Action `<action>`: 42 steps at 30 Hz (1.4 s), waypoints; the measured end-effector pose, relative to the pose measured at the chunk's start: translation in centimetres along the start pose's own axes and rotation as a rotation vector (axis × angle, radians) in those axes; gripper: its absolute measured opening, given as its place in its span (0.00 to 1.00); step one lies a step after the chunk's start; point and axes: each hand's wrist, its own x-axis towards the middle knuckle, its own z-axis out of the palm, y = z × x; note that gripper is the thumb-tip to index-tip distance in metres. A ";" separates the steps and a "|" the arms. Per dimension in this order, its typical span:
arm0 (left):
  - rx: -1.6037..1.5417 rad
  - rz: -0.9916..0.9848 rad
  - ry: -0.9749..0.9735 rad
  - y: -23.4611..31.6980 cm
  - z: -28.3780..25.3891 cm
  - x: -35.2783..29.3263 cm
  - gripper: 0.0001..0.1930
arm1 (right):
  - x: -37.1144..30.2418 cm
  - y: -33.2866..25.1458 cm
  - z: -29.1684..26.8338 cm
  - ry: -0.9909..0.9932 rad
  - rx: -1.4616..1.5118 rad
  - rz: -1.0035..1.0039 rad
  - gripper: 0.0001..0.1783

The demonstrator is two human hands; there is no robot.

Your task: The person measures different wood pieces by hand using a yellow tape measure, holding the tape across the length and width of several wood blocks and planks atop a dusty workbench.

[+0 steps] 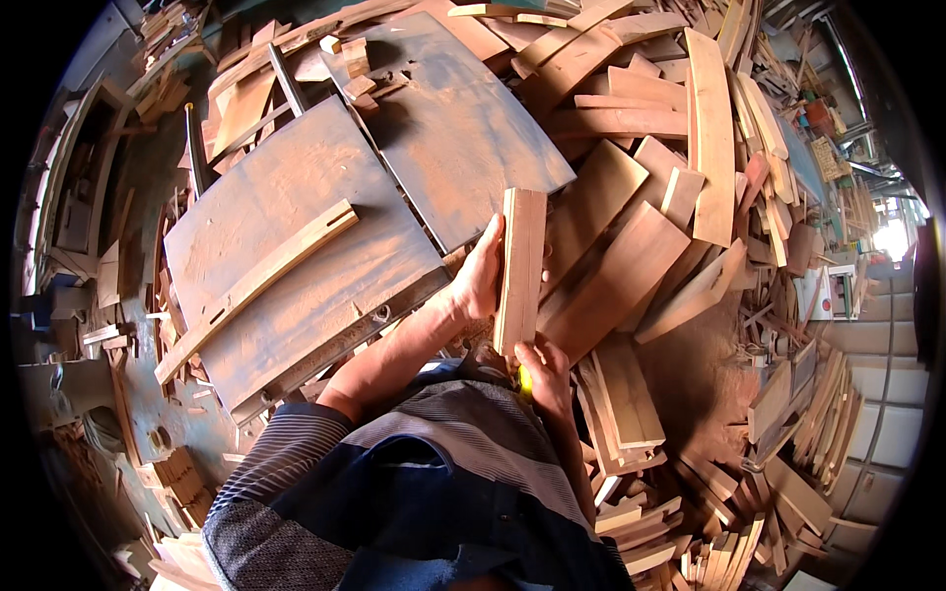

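I hold a short wooden board point(520, 271) upright between both hands, close in front of my body. My left hand point(478, 276) grips its left side, with fingertips showing past the right edge. At the lower end, my right hand point(547, 372) is closed around the board's bottom corner. Something yellow point(525, 382) shows beside the right hand; its kind is unclear. To the left is a flat metal machine table point(305, 167) dusted with sawdust. Across it lies a long wooden strip point(258, 286) with slots near both ends.
A second metal plate point(453, 128) adjoins the first across a narrow gap, with small wood offcuts point(357, 74) on it. Loose planks point(616, 281) are heaped along the right side. Stacked boards point(626, 399) stand by my right arm. Metal bars point(286, 79) stick out beyond the table.
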 end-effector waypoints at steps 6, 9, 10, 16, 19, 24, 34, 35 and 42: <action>0.002 0.066 -0.036 -0.3 -0.4 -0.6 0.37 | -0.1 -0.8 0.3 0.012 -0.041 -0.015 0.23; -0.008 0.069 0.006 -0.4 0.0 -1.0 0.35 | 0.1 -0.3 -0.2 -0.009 -0.022 -0.014 0.25; -0.015 0.090 -0.005 -0.4 0.2 -1.0 0.34 | 0.2 0.1 -0.3 -0.007 -0.019 -0.037 0.25; -0.050 0.203 -0.076 -1.1 -1.2 -0.3 0.28 | 0.7 1.3 -0.8 0.006 0.046 -0.084 0.27; -0.056 0.227 -0.070 -1.1 -1.9 -0.3 0.25 | 0.7 0.1 -0.7 -0.004 0.059 -0.074 0.28; 0.076 0.269 -0.076 -0.9 -1.2 -0.4 0.26 | 0.7 1.4 -2.2 -0.004 0.132 0.019 0.29; 0.069 0.244 -0.017 -1.5 -0.3 -0.8 0.25 | 1.9 3.4 -2.4 -0.334 0.371 0.009 0.33; 0.003 0.209 -0.027 -1.4 0.1 -1.0 0.26 | 1.9 3.5 -2.7 -0.324 0.340 0.066 0.36; -0.122 0.153 -0.195 -1.3 -0.9 -0.6 0.33 | 1.7 3.6 -2.6 -0.296 0.542 0.185 0.28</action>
